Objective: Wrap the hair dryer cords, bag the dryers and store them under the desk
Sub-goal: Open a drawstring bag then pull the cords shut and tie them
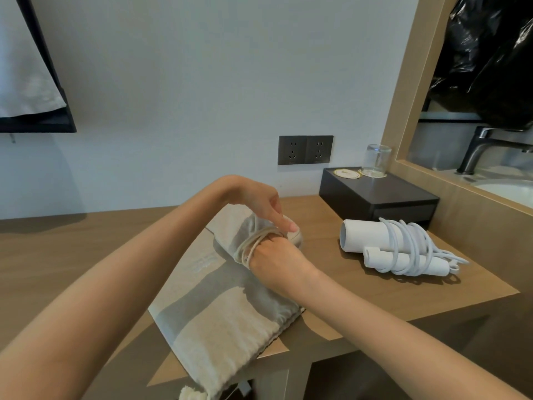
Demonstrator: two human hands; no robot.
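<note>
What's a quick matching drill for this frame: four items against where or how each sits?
Items:
1. dryer
2. glass
3. bag
4. sockets

States:
a. set in the wall
b. on the black box
c. string wound round its neck
d. lying on the desk, cord coiled round it

Pairs: 1-d, 2-b, 3-c, 4-a

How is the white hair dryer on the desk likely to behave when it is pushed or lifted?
The hair dryer looks rigid, so it should lift as one piece. Its round barrel might roll, though the handle probably stops that. The cord seems loosely wound, so loops may slip off.
</note>
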